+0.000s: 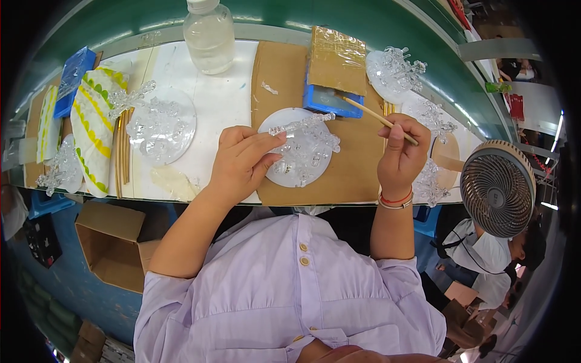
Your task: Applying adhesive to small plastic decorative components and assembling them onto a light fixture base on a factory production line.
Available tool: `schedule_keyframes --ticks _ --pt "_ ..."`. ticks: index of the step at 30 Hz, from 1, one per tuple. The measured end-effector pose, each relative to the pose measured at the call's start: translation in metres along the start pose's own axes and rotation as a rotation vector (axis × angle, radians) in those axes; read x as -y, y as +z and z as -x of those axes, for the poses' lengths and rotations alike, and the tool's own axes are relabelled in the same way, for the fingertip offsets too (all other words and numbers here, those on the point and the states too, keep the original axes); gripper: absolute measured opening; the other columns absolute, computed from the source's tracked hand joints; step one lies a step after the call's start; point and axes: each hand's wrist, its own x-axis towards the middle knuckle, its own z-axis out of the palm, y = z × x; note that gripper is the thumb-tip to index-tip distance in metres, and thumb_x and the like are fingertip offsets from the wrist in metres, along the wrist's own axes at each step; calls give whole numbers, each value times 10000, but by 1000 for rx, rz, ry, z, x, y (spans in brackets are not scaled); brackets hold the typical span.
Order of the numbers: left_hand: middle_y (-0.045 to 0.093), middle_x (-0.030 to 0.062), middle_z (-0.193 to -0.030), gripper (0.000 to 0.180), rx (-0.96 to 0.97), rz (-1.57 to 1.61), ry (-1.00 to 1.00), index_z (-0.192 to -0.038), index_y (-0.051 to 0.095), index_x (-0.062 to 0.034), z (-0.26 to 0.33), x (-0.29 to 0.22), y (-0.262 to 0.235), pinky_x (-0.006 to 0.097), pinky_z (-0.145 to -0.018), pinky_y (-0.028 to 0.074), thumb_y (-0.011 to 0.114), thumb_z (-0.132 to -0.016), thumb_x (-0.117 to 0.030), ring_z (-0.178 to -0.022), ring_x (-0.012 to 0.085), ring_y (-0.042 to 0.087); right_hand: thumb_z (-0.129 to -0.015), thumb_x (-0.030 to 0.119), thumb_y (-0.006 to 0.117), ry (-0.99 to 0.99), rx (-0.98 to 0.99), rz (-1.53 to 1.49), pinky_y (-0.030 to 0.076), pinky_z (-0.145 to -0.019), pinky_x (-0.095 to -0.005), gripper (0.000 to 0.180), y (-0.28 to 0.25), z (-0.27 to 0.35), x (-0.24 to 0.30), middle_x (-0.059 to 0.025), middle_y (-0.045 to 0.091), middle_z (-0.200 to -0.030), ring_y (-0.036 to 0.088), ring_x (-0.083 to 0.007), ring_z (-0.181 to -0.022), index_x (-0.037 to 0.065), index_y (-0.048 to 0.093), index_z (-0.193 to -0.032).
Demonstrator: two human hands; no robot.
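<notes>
We see green bench [272, 11] curving across view, scuffed blue floor [118, 302] at lower left. We spot blue stool [53, 204] near bench's left end, bright strip lights [558, 131] at far right.

Bright, even light here on the counter [229, 100]; glare streaks by its far edge; view's rim bowed, black.

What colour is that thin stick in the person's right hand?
The stick is light yellowish brown, like plain wood; it shows in the head view.
</notes>
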Motion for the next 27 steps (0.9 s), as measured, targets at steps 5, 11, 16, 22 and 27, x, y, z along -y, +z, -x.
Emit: schedule_keyframes --ticks 5,11,16,22,27 --pt "694 -30 -993 339 -22 -14 2 -1059 686 -128 0 0 1 317 -811 402 753 -727 -113 -833 203 540 -993 102 484 109 -89 -132 471 -701 -244 109 -8 7 2 -161 614 -931 562 -128 -710 15 433 -1036" --pt "692 -27 -1029 381 -2 -13 8 -1086 675 -105 0 -1 -1 302 -791 429 748 -716 -51 -858 217 521 -1004 152 476 144 -215 -284 472 -703 -263 135 -21 14 -9 -167 616 -928 556 -136 -702 22 445 -1022" --pt "697 -23 -1022 358 -15 -8 9 -1072 678 -110 0 -1 1 307 -799 424 750 -723 -71 -849 216 528 -1000 168 492 259 -349 -403 476 -690 -264 153 -24 20 -22 -166 628 -934 565 -149 -706 20 459 -1025" --pt "699 -27 -981 341 -26 -1 2 -1060 689 -123 0 0 2 309 -798 418 756 -727 -96 -834 212 531 -997 162 492 320 -454 -527 458 -684 -279 148 -36 29 -22 -166 635 -944 555 -154 -715 19 509 -964" --pt "696 -27 -962 346 -35 17 -2 -1062 691 -126 -1 -1 2 310 -795 418 757 -724 -92 -831 208 531 -997 142 479 297 -453 -751 414 -684 -286 140 -52 37 5 -136 595 -869 480 -146 -693 22 534 -951"
